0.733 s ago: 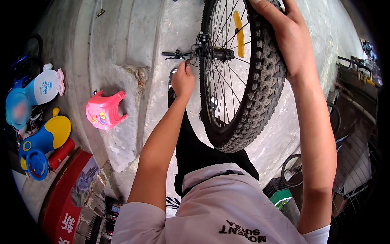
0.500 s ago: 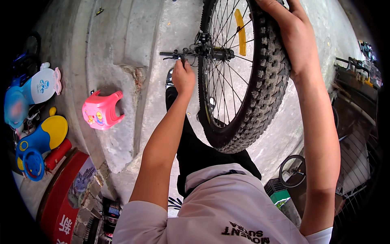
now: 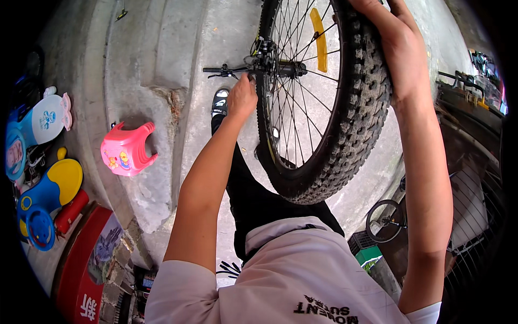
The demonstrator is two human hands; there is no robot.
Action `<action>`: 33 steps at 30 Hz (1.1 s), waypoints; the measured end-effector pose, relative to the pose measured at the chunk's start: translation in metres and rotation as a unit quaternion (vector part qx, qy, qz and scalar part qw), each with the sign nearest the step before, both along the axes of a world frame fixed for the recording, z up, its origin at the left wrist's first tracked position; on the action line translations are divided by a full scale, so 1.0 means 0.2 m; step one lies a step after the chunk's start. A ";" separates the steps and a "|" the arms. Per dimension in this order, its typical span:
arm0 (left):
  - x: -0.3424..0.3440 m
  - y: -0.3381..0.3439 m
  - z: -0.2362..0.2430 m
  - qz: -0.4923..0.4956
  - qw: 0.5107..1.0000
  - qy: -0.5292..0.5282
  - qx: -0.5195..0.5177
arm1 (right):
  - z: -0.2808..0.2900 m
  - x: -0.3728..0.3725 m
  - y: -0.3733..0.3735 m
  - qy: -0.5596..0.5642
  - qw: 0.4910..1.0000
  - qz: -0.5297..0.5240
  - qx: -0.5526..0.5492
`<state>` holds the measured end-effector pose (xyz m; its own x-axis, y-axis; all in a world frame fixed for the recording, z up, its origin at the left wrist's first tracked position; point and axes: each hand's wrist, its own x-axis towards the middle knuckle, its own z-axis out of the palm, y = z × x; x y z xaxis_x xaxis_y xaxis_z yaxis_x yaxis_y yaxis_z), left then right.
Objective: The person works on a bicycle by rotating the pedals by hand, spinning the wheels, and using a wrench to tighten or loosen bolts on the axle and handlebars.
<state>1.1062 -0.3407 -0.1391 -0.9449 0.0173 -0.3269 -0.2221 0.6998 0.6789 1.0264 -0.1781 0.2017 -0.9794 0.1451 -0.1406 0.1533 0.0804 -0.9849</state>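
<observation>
Head view. Wheel stands between the hands. Right hand half-open, wrapped over the tyre's outer edge, gripping it. Left hand curled beside the wheel, near the handlebar; hold unclear. Bare floor left of it, to a concrete edge; pink stool beyond.

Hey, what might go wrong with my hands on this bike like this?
Your left hand is close beside the spoked bicycle wheel; if that turns, the hand might get pinched. Your right hand grips the wheel's edge; if it slips, the wheel could drop, perhaps toward your left shoe.
</observation>
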 end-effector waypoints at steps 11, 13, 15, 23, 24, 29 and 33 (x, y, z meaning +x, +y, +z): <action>-0.04 -0.06 0.11 0.137 0.986 -0.044 0.087 | 0.02 0.02 -0.04 0.000 1.000 -0.013 0.006; -0.06 -0.03 0.10 0.235 0.913 0.014 0.332 | 0.02 0.02 -0.04 0.006 1.000 -0.022 0.002; -0.08 0.02 0.15 0.228 0.899 -0.012 0.374 | 0.02 0.02 -0.03 0.010 1.000 -0.011 0.002; -0.19 0.07 0.14 0.153 0.976 -0.033 0.151 | 0.03 0.03 -0.04 0.014 1.000 0.004 -0.006; -0.20 0.06 0.16 0.154 0.978 -0.085 0.112 | 0.03 0.03 -0.04 0.014 1.000 0.011 -0.010; -0.20 0.05 0.22 0.235 0.943 -0.082 0.222 | -0.02 0.02 -0.01 0.037 0.998 0.021 -0.054; -0.20 0.05 0.14 0.186 0.949 -0.006 0.255 | 0.01 0.02 -0.02 0.020 0.999 0.023 -0.032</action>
<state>1.0659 -0.3312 -0.1108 -0.9127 -0.1577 -0.3771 -0.3999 0.1535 0.9036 1.0300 -0.1813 0.2031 -0.9898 0.0926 -0.1082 0.1108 0.0238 -0.9936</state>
